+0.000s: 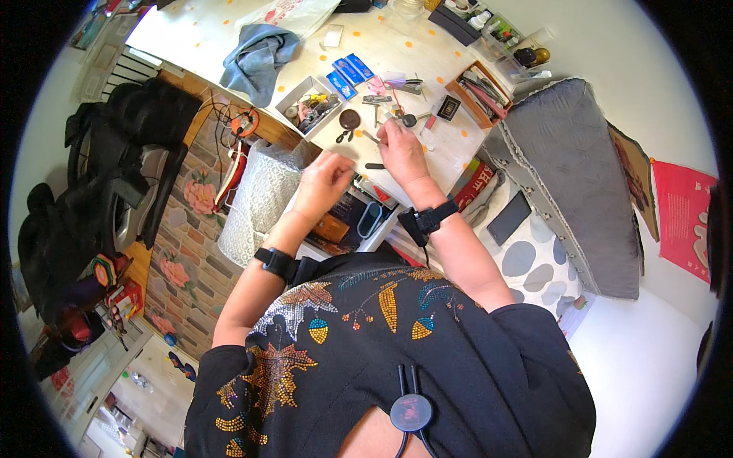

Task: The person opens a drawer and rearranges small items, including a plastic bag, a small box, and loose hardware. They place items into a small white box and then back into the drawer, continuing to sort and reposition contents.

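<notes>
My right hand (404,150) is over the desk's front part, fingertips bent down among small metal items; a thin metal strip (370,137) touches or lies beside its fingertips. My left hand (328,182) hovers at the desk's front edge with curled fingers; whether it holds something small does not show. Between the hands lies a dark stick-like piece (375,166). A round brown case (349,119), a round black item (409,120), a small black box (448,107) and nail clippers (377,99) lie near. A white box (307,109) holds mixed small items.
Blue packets (350,69) and a blue-grey cloth (259,60) lie farther back. A wooden box (478,94) with slim items stands at the desk's right. An open drawer (366,224) is below my hands. A phone (509,218) lies on the spotted bedding.
</notes>
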`<state>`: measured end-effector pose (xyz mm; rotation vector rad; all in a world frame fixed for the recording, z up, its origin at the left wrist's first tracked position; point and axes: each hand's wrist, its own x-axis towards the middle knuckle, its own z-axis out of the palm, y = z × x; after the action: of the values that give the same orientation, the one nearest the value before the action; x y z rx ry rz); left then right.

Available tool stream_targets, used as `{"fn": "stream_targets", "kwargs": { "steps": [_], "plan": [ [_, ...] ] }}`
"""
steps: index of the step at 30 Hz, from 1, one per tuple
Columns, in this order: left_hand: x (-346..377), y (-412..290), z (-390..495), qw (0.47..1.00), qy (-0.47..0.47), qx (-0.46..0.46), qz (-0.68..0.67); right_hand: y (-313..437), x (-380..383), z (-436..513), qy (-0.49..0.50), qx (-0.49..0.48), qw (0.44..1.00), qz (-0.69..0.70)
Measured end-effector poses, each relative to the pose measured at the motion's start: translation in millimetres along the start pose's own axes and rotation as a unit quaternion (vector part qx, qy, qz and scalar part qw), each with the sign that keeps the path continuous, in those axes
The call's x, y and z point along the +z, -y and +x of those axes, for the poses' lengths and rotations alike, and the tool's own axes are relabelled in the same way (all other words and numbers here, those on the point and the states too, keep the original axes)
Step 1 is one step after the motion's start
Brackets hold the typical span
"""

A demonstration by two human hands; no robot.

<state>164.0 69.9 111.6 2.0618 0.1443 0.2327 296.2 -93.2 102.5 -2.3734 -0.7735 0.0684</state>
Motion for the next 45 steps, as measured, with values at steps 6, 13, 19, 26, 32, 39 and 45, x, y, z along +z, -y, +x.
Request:
{"fn": "stream_targets", "kwargs": {
  "steps": [6, 13, 19, 26, 32, 39, 45],
  "plan": [
    [42.8, -7.4, 13.1, 0.971, 0.080, 0.139, 0.179, -8.4, -5.0, -5.9, -0.008, 0.016, 0.997, -0.070],
    [52.5, -13.4, 19.6, 0.967, 0.063, 0.098, 0.226, -40.0, -42.2, -3.1, 0.019, 0.223, 0.942, 0.249],
    [57.2, -11.9, 22.9, 0.949, 0.081, 0.103, 0.288, -40.3, -42.7, 13.3, 0.076, 0.306, 0.780, 0.541],
    [29.7, -14.4, 19.2, 0.978, 0.058, -0.172, -0.098, -25.7, -39.2, 9.1, 0.055, 0.173, 0.983, 0.018],
    [-27.1, -18.1, 31.4, 0.965, -0.119, -0.151, -0.180, -23.6, -38.0, 1.0, 0.039, 0.147, 0.987, -0.055],
    [-80.8, -6.3, 65.8, 0.961, -0.212, -0.021, 0.175, -30.8, -38.9, 10.3, 0.074, 0.086, 0.990, -0.087],
    [-71.9, 14.1, 78.2, 0.935, -0.189, 0.061, 0.292, -21.0, -59.3, 6.2, 0.146, 0.102, 0.984, -0.004]
  ]
}}
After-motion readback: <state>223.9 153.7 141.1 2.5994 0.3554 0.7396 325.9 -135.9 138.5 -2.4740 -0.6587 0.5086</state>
